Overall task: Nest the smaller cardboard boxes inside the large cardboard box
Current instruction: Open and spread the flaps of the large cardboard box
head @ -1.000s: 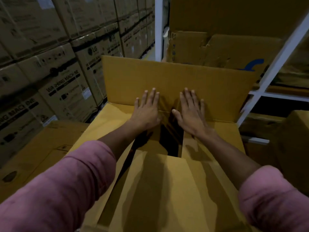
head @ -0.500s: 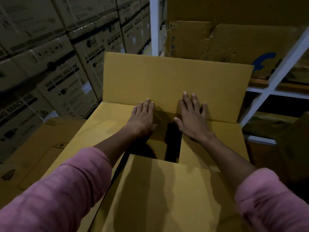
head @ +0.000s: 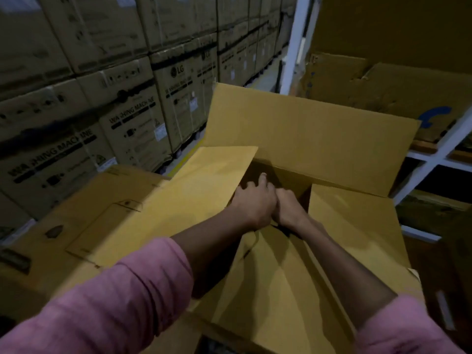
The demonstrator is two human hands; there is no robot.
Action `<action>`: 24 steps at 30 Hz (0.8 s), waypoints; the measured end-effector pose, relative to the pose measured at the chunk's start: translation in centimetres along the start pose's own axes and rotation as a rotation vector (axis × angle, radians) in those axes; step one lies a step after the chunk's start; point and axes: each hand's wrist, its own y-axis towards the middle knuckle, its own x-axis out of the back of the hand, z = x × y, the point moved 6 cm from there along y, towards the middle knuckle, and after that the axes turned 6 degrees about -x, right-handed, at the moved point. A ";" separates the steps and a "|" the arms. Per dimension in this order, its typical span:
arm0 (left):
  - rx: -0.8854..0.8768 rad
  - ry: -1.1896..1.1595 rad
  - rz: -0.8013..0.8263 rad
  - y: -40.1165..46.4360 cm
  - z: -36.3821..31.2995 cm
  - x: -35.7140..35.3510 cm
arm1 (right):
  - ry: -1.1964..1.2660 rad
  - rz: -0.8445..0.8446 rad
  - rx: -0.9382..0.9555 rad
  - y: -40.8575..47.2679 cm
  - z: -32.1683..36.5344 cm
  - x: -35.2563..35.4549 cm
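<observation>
Head view, dim light. The large cardboard box (head: 352,226) fills the centre of the frame with its top open: the far flap (head: 306,134) stands upright at twelve o'clock, the left flap (head: 212,172) is raised and tilted at ten o'clock, the right flap (head: 350,221) lies nearly flat at three o'clock, and the near flap (head: 268,290) slopes down at six o'clock. Both hands meet at the dark opening in the middle. The left hand (head: 255,200) has its fingers bent over the inner edge of the left flap, fingertips inside the box; the right hand (head: 288,208) is curled, touching the left, and its fingers are hidden in shadow — what it holds, if anything, cannot be told. No smaller box can be made out inside the opening; the interior is too dark to judge.

Risks, as judged from this posture: the raised left flap may spring back over the opening and trap the fingers; pressing down near the flap creases may buckle or tear the board; contents pushed unseen may jam crooked — poor light is the likely cause. Stacked washing-machine cartons (head: 132,123) stand at nine to eleven o'clock, a white shelf frame (head: 434,154) at two o'clock.
</observation>
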 end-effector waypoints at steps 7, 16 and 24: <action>0.051 0.062 -0.010 -5.5 4.4 1.5 | 0.000 -0.113 0.102 -3.4 5.7 -2.8; 0.146 0.294 -0.093 -9.0 8.3 4.6 | -0.246 -0.089 0.109 -4.8 8.2 -7.7; 0.334 0.031 -0.087 -10.9 16.3 -2.0 | -0.248 -0.099 0.043 -5.2 7.7 -8.0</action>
